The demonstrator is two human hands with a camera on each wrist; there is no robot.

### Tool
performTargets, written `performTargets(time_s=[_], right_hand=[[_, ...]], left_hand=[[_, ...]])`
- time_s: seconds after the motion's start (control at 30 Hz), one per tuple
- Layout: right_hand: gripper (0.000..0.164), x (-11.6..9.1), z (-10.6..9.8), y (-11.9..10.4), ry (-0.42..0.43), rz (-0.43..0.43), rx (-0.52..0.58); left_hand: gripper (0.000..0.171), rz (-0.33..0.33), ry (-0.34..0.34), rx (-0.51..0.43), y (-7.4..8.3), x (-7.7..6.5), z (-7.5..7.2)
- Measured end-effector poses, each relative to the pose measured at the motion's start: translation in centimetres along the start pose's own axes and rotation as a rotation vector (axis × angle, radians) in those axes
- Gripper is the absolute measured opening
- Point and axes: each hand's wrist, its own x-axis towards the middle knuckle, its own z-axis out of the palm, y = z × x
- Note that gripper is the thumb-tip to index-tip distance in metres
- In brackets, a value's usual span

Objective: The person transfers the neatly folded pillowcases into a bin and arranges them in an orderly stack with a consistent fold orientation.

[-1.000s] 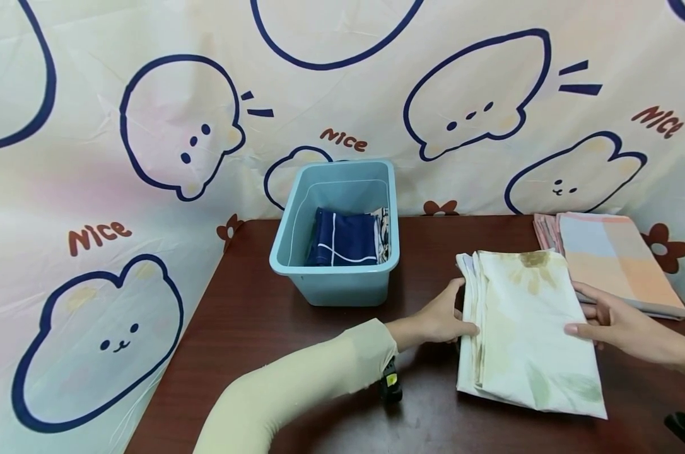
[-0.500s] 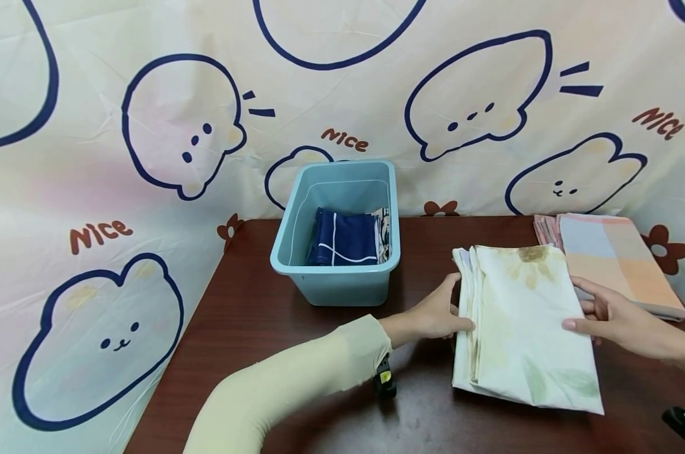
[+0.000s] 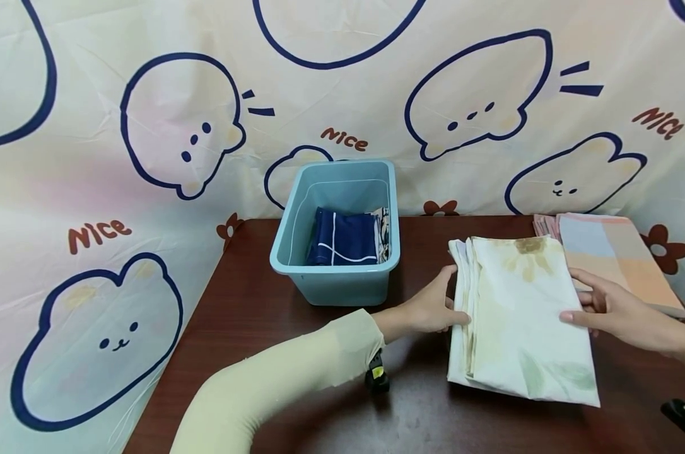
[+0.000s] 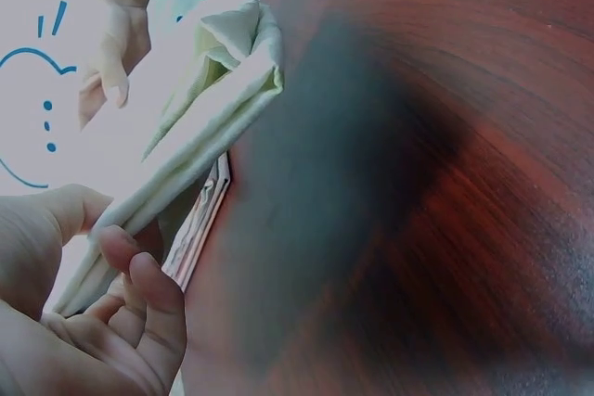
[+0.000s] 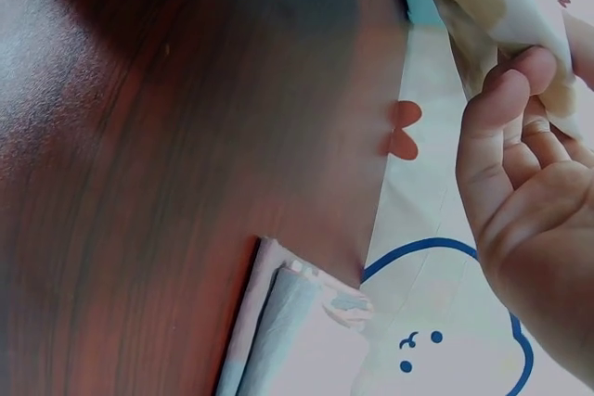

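Observation:
A folded white floral cloth (image 3: 524,321), printed with a tan flower and green leaves, is held between both hands above the dark table. My left hand (image 3: 430,308) grips its layered left edge, thumb on top and fingers beneath. On the opposite side, my right hand (image 3: 617,312) pinches the right edge with the thumb over the top face. In the left wrist view, the cloth's folded layers (image 4: 200,141) stand off the table with a dark shadow beside them. The right wrist view shows curled fingertips (image 5: 506,99) under the cloth's edge.
A light blue plastic bin (image 3: 337,284) stands at the back middle, with a folded navy cloth (image 3: 348,236) and a patterned cloth (image 3: 383,233) inside. A folded pastel checked cloth (image 3: 615,252) lies at the back right. A printed curtain (image 3: 337,94) hangs behind the table.
Both hands have shifted the floral cloth slightly left and up in the head view, keeping their hold on its edges. The bin and the checked cloth stay put.

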Motion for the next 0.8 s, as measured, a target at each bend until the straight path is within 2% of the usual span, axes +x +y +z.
performTargets(time_s=[0.3, 0.53, 0.8], right_hand=[[0.084, 0.7, 0.1, -0.8, 0.008, -0.016, -0.013], [0.080, 1.2, 0.0, -1.7, 0.000, -0.053, 0.009], [0.077, 1.3, 0.0, -2.8, 0.039, -0.036, -0.017]], left_hand=[[0.091, -0.009, 0.011, 0.004, 0.3, -0.6, -0.5], [0.092, 0.022, 0.015, 0.020, 1.0, -1.0, -1.2], [0.092, 0.030, 0.010, 0.036, 1.7, -1.8, -2.1]])
